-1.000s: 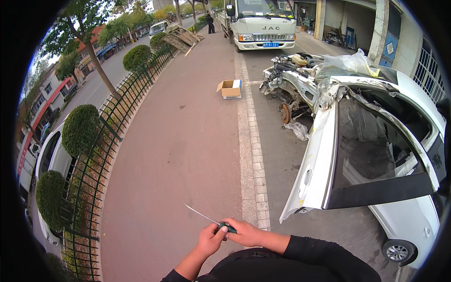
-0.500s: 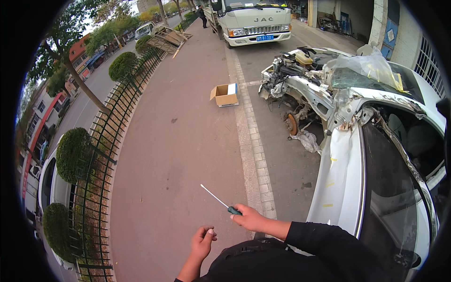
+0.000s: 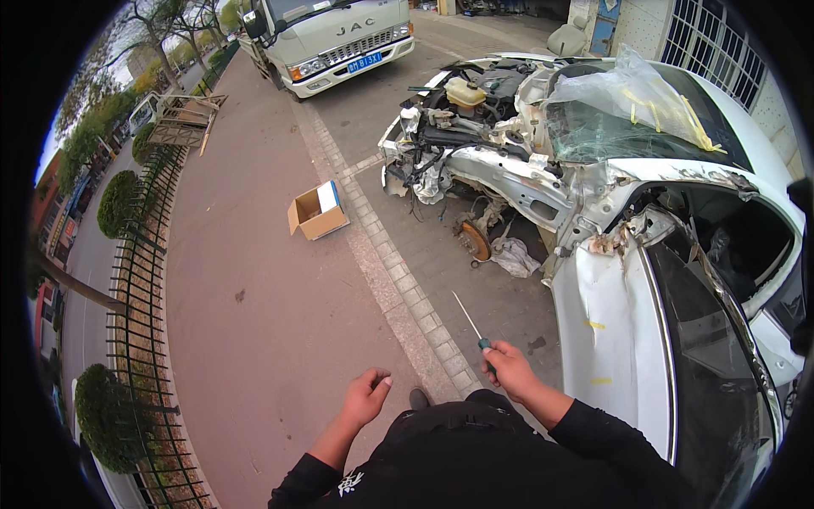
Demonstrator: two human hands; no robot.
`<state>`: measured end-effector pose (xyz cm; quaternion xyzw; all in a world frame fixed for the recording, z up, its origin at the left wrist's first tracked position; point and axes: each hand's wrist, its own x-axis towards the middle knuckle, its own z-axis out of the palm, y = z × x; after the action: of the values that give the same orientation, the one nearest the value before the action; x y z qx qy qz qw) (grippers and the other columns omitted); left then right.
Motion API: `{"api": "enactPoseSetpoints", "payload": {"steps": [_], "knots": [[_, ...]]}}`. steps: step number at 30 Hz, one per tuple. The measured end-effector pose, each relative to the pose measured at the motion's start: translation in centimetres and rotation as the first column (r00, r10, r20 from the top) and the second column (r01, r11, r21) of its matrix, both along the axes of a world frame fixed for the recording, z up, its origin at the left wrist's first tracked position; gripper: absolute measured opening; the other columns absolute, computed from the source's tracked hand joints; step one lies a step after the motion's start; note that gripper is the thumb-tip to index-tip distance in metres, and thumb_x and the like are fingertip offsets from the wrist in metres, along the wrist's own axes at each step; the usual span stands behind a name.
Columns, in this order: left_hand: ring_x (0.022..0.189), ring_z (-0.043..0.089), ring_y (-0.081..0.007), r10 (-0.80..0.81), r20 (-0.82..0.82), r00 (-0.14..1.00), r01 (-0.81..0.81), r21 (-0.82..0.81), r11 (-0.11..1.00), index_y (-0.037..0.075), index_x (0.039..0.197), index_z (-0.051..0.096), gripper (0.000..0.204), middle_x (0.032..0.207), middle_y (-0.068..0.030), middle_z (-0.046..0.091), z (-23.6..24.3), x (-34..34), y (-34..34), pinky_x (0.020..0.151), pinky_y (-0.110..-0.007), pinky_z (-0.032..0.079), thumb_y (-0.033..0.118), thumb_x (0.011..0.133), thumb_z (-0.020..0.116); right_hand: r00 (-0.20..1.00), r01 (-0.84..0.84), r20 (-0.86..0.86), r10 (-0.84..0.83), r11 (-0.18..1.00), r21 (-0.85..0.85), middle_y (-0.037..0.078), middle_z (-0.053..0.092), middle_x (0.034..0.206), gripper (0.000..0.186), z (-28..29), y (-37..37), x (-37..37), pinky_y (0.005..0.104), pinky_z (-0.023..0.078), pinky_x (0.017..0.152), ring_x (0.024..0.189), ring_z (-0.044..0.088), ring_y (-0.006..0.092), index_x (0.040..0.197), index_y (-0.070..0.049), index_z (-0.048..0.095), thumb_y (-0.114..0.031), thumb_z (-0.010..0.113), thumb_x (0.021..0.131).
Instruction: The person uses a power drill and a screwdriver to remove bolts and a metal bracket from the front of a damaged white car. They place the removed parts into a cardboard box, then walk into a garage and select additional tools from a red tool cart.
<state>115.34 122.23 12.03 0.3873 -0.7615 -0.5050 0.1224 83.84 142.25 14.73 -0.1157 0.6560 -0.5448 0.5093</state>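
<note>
Held one screwdriver (image 3: 484, 344) in the right hand (image 3: 510, 371), right of centre in the lower half of the frame, fingers closed around its dark green handle, its slim, straight metal shaft slanting to the upper left. Kept the left hand (image 3: 365, 401) at lower centre, fingers released and loosely bent, above flat reddish pavement (image 3: 254, 339). Saw one rounded dark shoe tip (image 3: 418, 399) between the two hands. Noted one wrecked white car (image 3: 543, 182) filling the right side: two short strips of yellow tape (image 3: 600, 381) on one dented door (image 3: 627, 365), one round, rust-brown brake disc (image 3: 475, 242), and one crinkled, see-through plastic sheet (image 3: 649, 97) over cracked glass at upper right. Counted one open cardboard box (image 3: 322, 223), square-cornered, left of centre near a band of small pale paving blocks (image 3: 409, 293). Counted one boxy white truck (image 3: 339, 51) at upper centre and three rounded, leafy bushes (image 3: 108, 418) at the left.
</note>
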Motion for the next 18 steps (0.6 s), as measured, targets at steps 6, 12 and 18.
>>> {"api": "enactPoseSetpoints", "payload": {"steps": [6, 12, 18], "knots": [[0.091, 0.079, -0.0304, -0.436, -0.102, 0.894, 0.397, -0.273, 0.876, 0.000, 0.123, 0.074, 0.026, 0.103, -0.0199, 0.079, 7.3, -23.3, -18.8, 0.080, -0.040, 0.062, 0.019, 0.106, 0.076, 0.907, 0.418, 0.063, -0.415, 0.908, -0.033, 0.006, 0.065, 0.085, 0.023, 2.0, -6.0, -8.7, 0.0293, 0.041, 0.049, 0.058, 0.054, 0.0110, 0.126, -0.002, 0.063, -0.019, 0.064, 0.110], [0.098, 0.078, -0.0240, -0.513, -0.175, 0.841, 0.462, -0.264, 0.847, -0.001, 0.124, 0.074, 0.025, 0.109, -0.0155, 0.079, 8.9, -42.3, -26.2, 0.089, -0.038, 0.061, 0.016, 0.106, 0.076, 0.844, 0.537, 0.038, -0.536, 0.842, -0.057, 0.007, 0.066, 0.088, 0.043, 1.5, -15.3, -22.1, 0.0295, 0.041, 0.049, 0.057, 0.053, 0.0112, 0.147, -0.002, 0.056, -0.012, 0.062, 0.106], [0.097, 0.076, -0.0293, -0.681, -0.061, 0.730, 0.616, -0.373, 0.694, 0.000, 0.124, 0.074, 0.027, 0.104, -0.0154, 0.074, 12.4, -53.3, -33.0, 0.088, -0.040, 0.059, 0.016, 0.103, 0.078, 0.804, 0.594, 0.026, -0.594, 0.801, -0.069, 0.007, 0.066, 0.092, 0.063, 3.2, -24.9, -35.5, 0.0285, 0.042, 0.052, 0.059, 0.052, 0.0107, 0.167, -0.014, 0.047, -0.011, 0.059, 0.106]]}}
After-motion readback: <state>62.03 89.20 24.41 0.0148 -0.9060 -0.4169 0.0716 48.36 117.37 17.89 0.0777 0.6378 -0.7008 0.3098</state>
